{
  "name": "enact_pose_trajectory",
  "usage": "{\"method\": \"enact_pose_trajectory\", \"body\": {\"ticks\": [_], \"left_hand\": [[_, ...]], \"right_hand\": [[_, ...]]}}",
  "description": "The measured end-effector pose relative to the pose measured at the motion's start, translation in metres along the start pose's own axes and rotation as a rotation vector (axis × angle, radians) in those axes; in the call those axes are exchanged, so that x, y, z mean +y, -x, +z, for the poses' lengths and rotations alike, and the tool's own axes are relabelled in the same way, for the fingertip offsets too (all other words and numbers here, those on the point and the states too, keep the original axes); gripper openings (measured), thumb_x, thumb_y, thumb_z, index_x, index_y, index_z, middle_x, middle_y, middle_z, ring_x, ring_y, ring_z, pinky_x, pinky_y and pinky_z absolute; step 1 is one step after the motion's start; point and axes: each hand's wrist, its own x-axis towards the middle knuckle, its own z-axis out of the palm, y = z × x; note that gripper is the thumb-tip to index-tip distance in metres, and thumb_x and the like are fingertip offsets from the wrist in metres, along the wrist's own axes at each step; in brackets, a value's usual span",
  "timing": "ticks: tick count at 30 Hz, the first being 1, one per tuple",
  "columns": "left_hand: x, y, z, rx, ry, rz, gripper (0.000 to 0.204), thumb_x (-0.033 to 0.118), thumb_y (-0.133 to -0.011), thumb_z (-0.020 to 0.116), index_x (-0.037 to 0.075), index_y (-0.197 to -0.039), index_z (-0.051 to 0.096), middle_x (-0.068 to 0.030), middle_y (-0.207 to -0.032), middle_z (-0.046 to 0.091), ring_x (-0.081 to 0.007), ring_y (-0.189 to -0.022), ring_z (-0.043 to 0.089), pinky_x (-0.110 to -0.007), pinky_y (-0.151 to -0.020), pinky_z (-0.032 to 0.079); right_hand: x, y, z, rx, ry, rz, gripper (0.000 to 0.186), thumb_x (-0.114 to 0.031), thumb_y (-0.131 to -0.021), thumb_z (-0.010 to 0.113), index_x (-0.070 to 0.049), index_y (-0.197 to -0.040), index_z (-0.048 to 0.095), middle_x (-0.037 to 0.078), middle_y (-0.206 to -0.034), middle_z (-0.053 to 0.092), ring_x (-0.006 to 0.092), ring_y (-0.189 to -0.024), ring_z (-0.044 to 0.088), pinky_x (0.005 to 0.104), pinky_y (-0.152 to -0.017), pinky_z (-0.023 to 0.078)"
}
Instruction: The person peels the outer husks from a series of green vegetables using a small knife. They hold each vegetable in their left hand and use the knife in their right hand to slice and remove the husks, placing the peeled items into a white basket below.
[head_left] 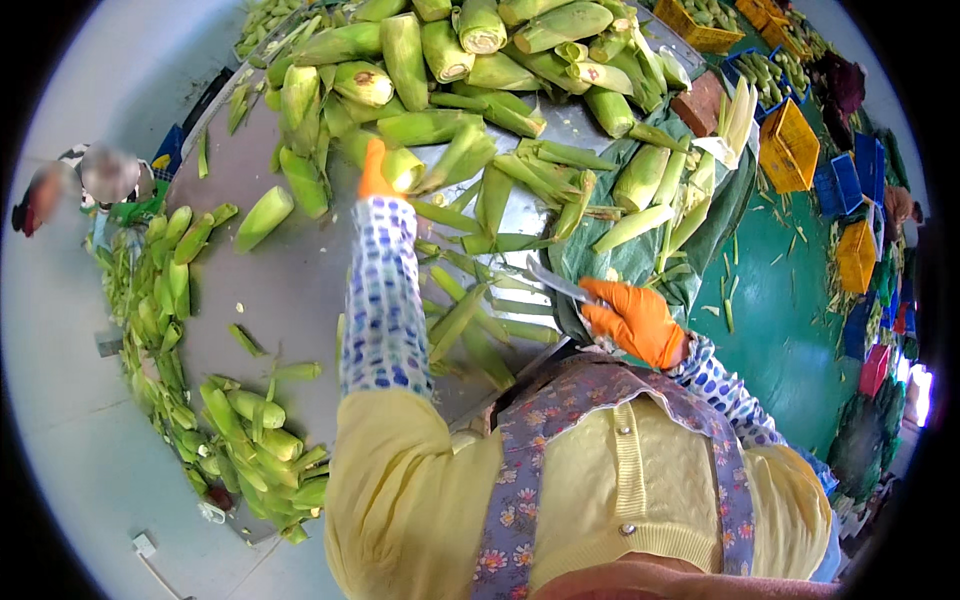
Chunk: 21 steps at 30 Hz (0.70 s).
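Note:
My left hand (375, 168) in an orange glove reaches to the heap of green corn ears (404, 62) and closes on a cut corn ear (400, 170), its fingers partly hidden. My right hand (630, 318), also gloved in orange, grips a curved knife (551, 278) over the table's right side, its blade pointing up-left. Loose husk leaves (455, 320) lie between my hands on the metal table (260, 300). A crumpled green sheet (577, 245) with pale, partly husked ears (633, 227) lies above my right hand. A single ear (263, 218) lies left of my left hand.
More corn lines the table's left edge (160, 300). A brick-coloured block (697, 103) sits at the back right. Yellow crates (787, 147) and blue crates (840, 183) stand on the green floor to the right. Other people (838, 85) are at the far right and left (50, 195).

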Motion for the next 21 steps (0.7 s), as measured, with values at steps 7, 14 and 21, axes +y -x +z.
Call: {"method": "enact_pose_trajectory", "body": {"ticks": [7, 14, 21], "left_hand": [[-0.022, 0.189, 0.074, -0.147, 0.427, -0.351, 0.046, 0.045, -0.097, 0.065, 0.012, -0.129, 0.062, -0.0092, -0.122, 0.069, -0.0288, -0.113, 0.066, -0.046, -0.096, 0.056], [-0.068, 0.271, 0.102, -0.420, 0.201, -0.131, 0.053, 0.047, -0.107, 0.044, 0.009, -0.143, 0.052, -0.0120, -0.135, 0.064, -0.0299, -0.122, 0.062, -0.046, -0.105, 0.051], [-0.117, 0.331, 0.153, -0.318, 0.423, -0.492, 0.049, 0.029, -0.100, 0.067, 0.009, -0.142, 0.053, -0.0077, -0.131, 0.064, -0.0241, -0.117, 0.063, -0.041, -0.098, 0.056]], "right_hand": [[-0.023, -0.049, 0.012, 0.209, 0.295, -0.417, 0.064, -0.032, -0.096, 0.067, -0.005, -0.149, 0.044, 0.016, -0.099, 0.069, 0.0368, -0.079, 0.068, 0.0471, -0.066, 0.054], [0.007, -0.026, 0.004, 0.214, 0.153, -0.470, 0.071, -0.024, -0.093, 0.071, -0.009, -0.155, 0.040, 0.017, -0.102, 0.072, 0.0371, -0.084, 0.070, 0.0443, -0.072, 0.055], [0.051, -0.020, -0.028, 0.309, -0.358, -0.372, 0.051, -0.025, -0.102, 0.063, -0.007, -0.148, 0.052, 0.014, -0.103, 0.072, 0.0231, -0.082, 0.070, 0.0350, -0.073, 0.055]]}}
